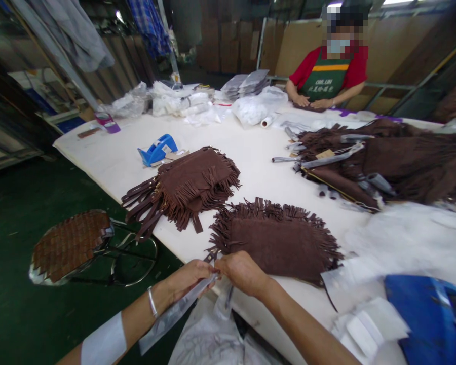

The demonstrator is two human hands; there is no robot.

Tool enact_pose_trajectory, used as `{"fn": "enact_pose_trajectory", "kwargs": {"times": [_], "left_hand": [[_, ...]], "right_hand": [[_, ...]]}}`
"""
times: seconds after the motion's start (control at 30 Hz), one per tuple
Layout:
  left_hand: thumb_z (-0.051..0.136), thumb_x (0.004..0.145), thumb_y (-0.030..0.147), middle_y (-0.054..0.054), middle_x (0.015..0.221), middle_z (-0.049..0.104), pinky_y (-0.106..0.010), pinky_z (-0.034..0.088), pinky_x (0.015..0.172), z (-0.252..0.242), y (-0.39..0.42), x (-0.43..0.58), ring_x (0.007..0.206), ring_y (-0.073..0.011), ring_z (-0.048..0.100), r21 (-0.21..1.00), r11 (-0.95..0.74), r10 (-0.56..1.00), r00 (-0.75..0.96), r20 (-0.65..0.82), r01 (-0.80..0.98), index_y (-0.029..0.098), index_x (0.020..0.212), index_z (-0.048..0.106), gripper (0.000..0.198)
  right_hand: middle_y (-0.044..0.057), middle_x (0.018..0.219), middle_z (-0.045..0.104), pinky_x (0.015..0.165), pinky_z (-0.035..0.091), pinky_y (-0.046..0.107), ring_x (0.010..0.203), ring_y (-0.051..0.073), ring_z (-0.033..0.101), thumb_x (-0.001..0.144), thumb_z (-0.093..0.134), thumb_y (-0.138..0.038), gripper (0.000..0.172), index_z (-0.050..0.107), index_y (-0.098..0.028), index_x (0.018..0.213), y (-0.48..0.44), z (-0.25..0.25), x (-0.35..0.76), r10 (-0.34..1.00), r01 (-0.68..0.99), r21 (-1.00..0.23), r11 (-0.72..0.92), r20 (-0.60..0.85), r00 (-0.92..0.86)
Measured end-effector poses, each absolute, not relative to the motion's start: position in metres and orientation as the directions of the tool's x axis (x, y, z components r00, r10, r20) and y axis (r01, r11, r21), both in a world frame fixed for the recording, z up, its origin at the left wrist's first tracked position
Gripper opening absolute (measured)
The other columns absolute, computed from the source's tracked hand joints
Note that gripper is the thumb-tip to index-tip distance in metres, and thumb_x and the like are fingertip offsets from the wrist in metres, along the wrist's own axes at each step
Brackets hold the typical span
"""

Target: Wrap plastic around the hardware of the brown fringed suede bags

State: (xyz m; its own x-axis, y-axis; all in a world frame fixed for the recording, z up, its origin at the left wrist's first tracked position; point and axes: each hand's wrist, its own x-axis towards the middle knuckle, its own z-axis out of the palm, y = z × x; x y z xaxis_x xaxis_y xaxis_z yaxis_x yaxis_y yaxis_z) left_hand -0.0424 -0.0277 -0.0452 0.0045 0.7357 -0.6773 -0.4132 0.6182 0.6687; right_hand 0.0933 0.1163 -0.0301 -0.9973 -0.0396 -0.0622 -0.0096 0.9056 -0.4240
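A dark brown fringed pouch (277, 246) lies flat at the table's near edge, its fringe spread along the far side and both ends. From its left corner a short brown strap with a metal clasp (212, 255) runs down between my hands. My left hand (190, 278) is closed around a long clear plastic sleeve (175, 312) that hangs toward my forearm. Beside it, my right hand (240, 271) pinches at the sleeve's upper end, close to the strap; its fingertips are partly hidden. Farther left sits a stack of similar fringed pouches (195, 177), straps pointing left.
A blue tape dispenser (158, 149) stands behind the stack. More brown fringed bags (403, 157) are heaped at right, near white plastic bags (410, 243) and a blue object (421, 314). Across the table a co-worker (327, 76) handles something brown. A stool (72, 246) stands at left.
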Motion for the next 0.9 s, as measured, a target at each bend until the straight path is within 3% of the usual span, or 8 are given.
{"fn": "enact_pose_trajectory", "kwargs": {"times": [0.27, 0.33, 0.43, 0.53, 0.6, 0.7, 0.8, 0.9], "left_hand": [[0.068, 0.070, 0.038, 0.002, 0.055, 0.054, -0.019, 0.026, 0.040, -0.049, -0.033, -0.035, 0.042, -0.0075, 0.039, 0.719, 0.620, 0.728, -0.112, -0.676, -0.313, 0.014, 0.075, 0.063, 0.025], [0.069, 0.070, 0.046, 0.001, 0.060, 0.057, -0.019, 0.031, 0.042, -0.050, -0.034, -0.035, 0.044, -0.0091, 0.044, 0.705, 0.624, 0.717, -0.111, -0.688, -0.338, 0.015, 0.081, 0.064, 0.033], [0.067, 0.073, 0.055, -0.003, 0.072, 0.064, -0.021, 0.042, 0.052, -0.050, -0.035, -0.033, 0.055, -0.0132, 0.056, 0.643, 0.643, 0.692, -0.045, -0.721, -0.416, 0.015, 0.087, 0.063, 0.043], [0.063, 0.076, 0.056, -0.007, 0.075, 0.066, -0.023, 0.046, 0.057, -0.051, -0.034, -0.028, 0.061, -0.0149, 0.060, 0.611, 0.605, 0.708, -0.006, -0.706, -0.511, 0.013, 0.087, 0.063, 0.045], [0.067, 0.075, 0.051, -0.005, 0.068, 0.063, -0.022, 0.044, 0.052, -0.054, -0.032, -0.026, 0.052, -0.0123, 0.056, 0.601, 0.576, 0.724, 0.004, -0.690, -0.554, 0.011, 0.084, 0.063, 0.041], [0.073, 0.072, 0.039, 0.000, 0.059, 0.056, -0.017, 0.034, 0.043, -0.060, -0.029, -0.026, 0.042, -0.0064, 0.045, 0.556, 0.558, 0.723, 0.033, -0.690, -0.616, 0.011, 0.083, 0.062, 0.032], [0.075, 0.070, 0.033, 0.003, 0.057, 0.051, -0.015, 0.025, 0.040, -0.061, -0.028, -0.028, 0.039, -0.0033, 0.038, 0.525, 0.571, 0.716, 0.071, -0.694, -0.631, 0.011, 0.084, 0.061, 0.029], [0.075, 0.070, 0.033, 0.003, 0.057, 0.053, -0.016, 0.026, 0.040, -0.061, -0.029, -0.028, 0.039, -0.0038, 0.039, 0.552, 0.559, 0.739, 0.069, -0.670, -0.619, 0.012, 0.080, 0.060, 0.027]], "right_hand": [[0.004, 0.086, 0.070, 0.065, 0.043, 0.022, 0.075, 0.017, 0.065, 0.087, 0.048, -0.013, 0.022, 0.065, -0.022, 0.100, 0.112, -0.024, 0.100, -0.022, -0.007, -0.382, 0.924, -0.035, -0.999], [0.004, 0.094, 0.070, 0.069, 0.045, 0.022, 0.079, 0.015, 0.064, 0.086, 0.046, -0.011, 0.031, 0.061, -0.023, 0.111, 0.112, -0.027, 0.114, 0.107, 0.077, -0.484, 0.872, 0.033, -0.994], [0.004, 0.095, 0.069, 0.068, 0.047, 0.020, 0.070, 0.012, 0.063, 0.088, 0.039, -0.011, 0.039, 0.054, -0.021, 0.123, 0.109, -0.036, 0.143, 0.430, 0.219, -0.715, 0.664, 0.125, -0.894], [0.003, 0.081, 0.067, 0.059, 0.047, 0.021, 0.056, 0.011, 0.058, 0.093, 0.036, -0.022, 0.032, 0.057, -0.019, 0.117, 0.101, -0.047, 0.171, 0.685, 0.309, -0.859, 0.408, 0.065, -0.725], [0.002, 0.073, 0.065, 0.055, 0.045, 0.021, 0.053, 0.011, 0.056, 0.094, 0.038, -0.030, 0.028, 0.062, -0.019, 0.104, 0.092, -0.056, 0.180, 0.756, 0.351, -0.901, 0.256, -0.040, -0.654], [0.001, 0.066, 0.065, 0.045, 0.041, 0.020, 0.044, 0.010, 0.053, 0.089, 0.045, -0.040, 0.027, 0.061, -0.018, 0.087, 0.072, -0.066, 0.173, 0.717, 0.348, -0.936, -0.063, -0.285, -0.637], [-0.001, 0.058, 0.063, 0.033, 0.031, 0.018, 0.032, 0.007, 0.043, 0.080, 0.053, -0.051, 0.036, 0.058, -0.016, 0.086, 0.051, -0.068, 0.154, 0.529, 0.302, -0.845, -0.442, -0.517, -0.673], [-0.001, 0.056, 0.062, 0.030, 0.026, 0.017, 0.029, 0.004, 0.035, 0.073, 0.060, -0.053, 0.043, 0.060, -0.013, 0.089, 0.040, -0.064, 0.137, 0.386, 0.234, -0.724, -0.649, -0.578, -0.719]]}}
